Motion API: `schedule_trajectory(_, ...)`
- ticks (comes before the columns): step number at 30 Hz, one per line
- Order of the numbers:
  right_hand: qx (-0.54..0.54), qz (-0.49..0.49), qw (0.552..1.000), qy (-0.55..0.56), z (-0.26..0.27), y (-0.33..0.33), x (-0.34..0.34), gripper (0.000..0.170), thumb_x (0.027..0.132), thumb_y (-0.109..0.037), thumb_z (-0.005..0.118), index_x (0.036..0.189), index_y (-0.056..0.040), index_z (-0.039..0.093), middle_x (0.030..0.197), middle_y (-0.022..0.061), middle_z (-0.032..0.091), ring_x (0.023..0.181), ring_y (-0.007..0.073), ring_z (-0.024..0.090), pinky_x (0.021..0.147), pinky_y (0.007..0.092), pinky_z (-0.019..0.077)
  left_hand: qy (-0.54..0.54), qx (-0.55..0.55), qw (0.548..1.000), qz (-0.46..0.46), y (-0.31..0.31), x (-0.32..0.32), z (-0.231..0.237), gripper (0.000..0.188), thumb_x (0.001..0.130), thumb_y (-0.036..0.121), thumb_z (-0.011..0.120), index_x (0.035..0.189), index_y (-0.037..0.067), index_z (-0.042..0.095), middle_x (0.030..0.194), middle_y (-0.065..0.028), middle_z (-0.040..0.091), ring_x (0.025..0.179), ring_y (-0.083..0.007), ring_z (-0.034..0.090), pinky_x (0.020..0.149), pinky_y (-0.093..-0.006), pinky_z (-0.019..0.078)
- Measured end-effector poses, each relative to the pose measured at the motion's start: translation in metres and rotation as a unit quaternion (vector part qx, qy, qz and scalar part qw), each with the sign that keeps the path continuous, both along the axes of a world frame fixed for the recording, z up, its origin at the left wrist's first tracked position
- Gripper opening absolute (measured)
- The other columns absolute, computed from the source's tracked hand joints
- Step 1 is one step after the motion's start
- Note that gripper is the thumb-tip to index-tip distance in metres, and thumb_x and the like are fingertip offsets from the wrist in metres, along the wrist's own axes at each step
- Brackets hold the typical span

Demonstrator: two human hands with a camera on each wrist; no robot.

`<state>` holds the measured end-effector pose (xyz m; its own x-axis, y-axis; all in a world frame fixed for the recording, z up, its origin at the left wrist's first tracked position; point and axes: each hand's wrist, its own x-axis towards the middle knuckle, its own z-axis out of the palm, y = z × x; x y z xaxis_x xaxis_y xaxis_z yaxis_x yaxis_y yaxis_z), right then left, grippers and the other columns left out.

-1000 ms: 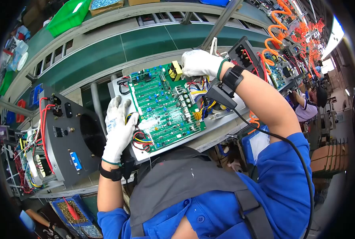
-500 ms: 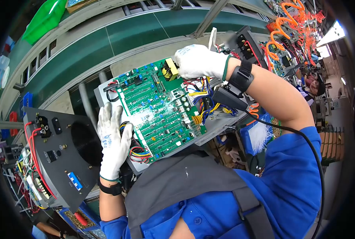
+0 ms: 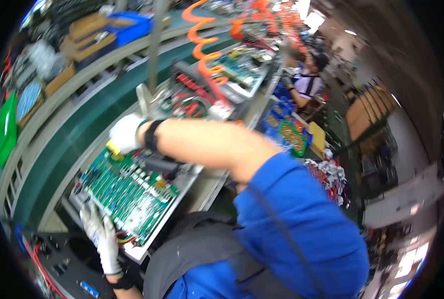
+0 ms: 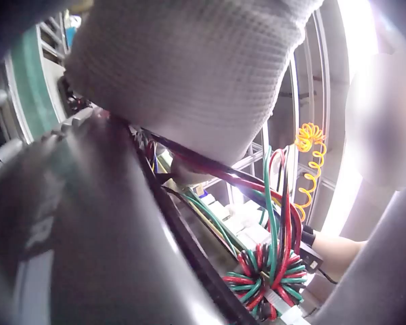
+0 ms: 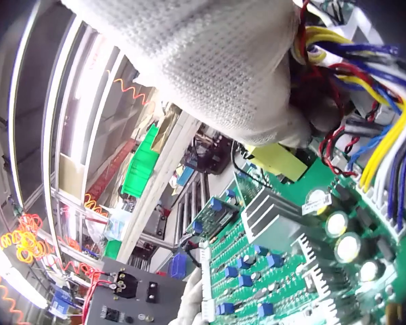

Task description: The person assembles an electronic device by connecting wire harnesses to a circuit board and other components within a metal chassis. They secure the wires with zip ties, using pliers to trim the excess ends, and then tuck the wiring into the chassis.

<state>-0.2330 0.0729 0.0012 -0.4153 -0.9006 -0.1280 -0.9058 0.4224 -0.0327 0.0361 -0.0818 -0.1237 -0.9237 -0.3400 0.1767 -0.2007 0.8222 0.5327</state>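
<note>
A green circuit board [image 3: 129, 197] lies on a metal plate in the head view. My gloved left hand [image 3: 101, 234] rests at its left edge, fingers extended, close to coloured wires [image 3: 127, 239]. At the far edge, my gloved right hand [image 3: 126, 132] is bent down beside a yellow component [image 3: 113, 148]. That component [image 5: 279, 161] shows right under the right hand [image 5: 210, 68] in the right wrist view, near bundled wires [image 5: 386, 142]. Its fingertips are mostly hidden, so any grip is unclear. The left wrist view has the glove [image 4: 183, 74] above a red, green and black wire coil [image 4: 264, 277].
A dark metal panel [image 3: 57, 264] stands at the lower left. Beyond the right arm lie an open unit with wires [image 3: 187, 102] and another board [image 3: 242, 70]. An orange coiled hose [image 3: 199, 45] hangs above. Another person [image 3: 306, 82] works farther along the line.
The head view has swung to the right, so the board appears lower and farther left. Both hands keep about the same places at the board.
</note>
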Motion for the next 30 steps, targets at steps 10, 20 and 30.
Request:
schedule_trajectory(10, -0.271, -0.064, 0.951, -0.133, 0.035, 0.155, 0.141, 0.037, 0.086, -0.031, 0.054, 0.107, -0.0021, 0.061, 0.103, 0.0184, 0.062, 0.097, 0.0353, 0.059, 0.085, 0.0431, 0.0469, 0.078, -0.017, 0.996, -0.034, 0.028, 0.053, 0.042, 0.053, 0.098, 0.030, 0.041, 0.141, -0.001, 0.036, 0.148, -0.0215, 0.030, 0.140, -0.0354, 0.023, 0.114, -0.0451, 0.0177)
schedule_trajectory(20, -0.113, -0.322, 0.849, -0.404, -0.197, 0.390, 0.266, 0.035, 0.091, -0.031, 0.054, 0.106, -0.0007, 0.063, 0.102, 0.0186, 0.066, 0.098, 0.0326, 0.063, 0.085, 0.0376, 0.0494, 0.117, -0.183, 0.974, -0.065, 0.092, 0.046, 0.023, 0.071, 0.075, 0.017, 0.067, 0.141, 0.012, 0.040, 0.151, -0.0210, 0.024, 0.139, -0.0414, 0.020, 0.112, -0.0497, 0.0189)
schedule_trajectory(30, -0.342, -0.157, 0.796, -0.475, -0.256, 0.312, 0.129, 0.060, 0.088, -0.025, 0.065, 0.136, 0.0003, 0.039, 0.130, 0.0195, 0.053, 0.116, 0.0270, 0.055, 0.096, 0.0356, 0.0458, 0.200, -0.288, 0.927, 0.136, 0.204, 0.044, 0.015, 0.059, 0.076, 0.005, 0.063, 0.133, 0.009, 0.049, 0.145, -0.0239, 0.033, 0.132, -0.0397, 0.033, 0.106, -0.0472, 0.0290)
